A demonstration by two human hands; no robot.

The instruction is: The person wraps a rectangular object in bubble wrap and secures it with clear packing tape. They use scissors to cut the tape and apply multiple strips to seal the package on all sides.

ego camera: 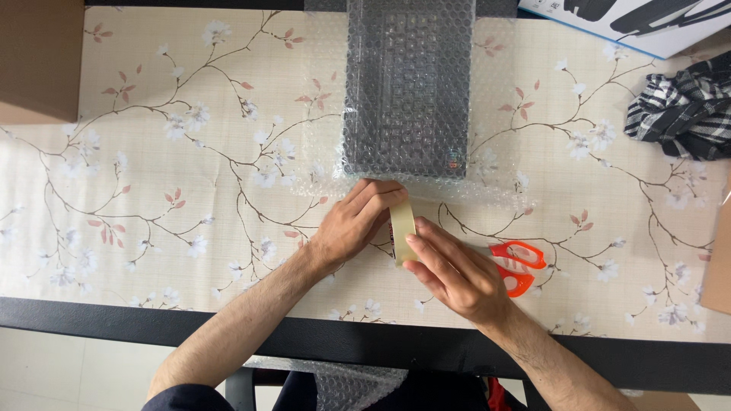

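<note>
Both hands' grip (left hand (352,225), right hand (457,270)) clasps one tape roll (402,228) near one scissors (518,268).

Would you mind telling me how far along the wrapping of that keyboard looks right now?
Done: the dark keyboard already lies inside bubble wrap on the floral table. In hand: both hands hold a roll of tape upright at the wrap's near edge, left hand and right hand on either side. Left: no tape shows on the wrap yet, and the orange scissors lie unused beside the right hand.
</note>
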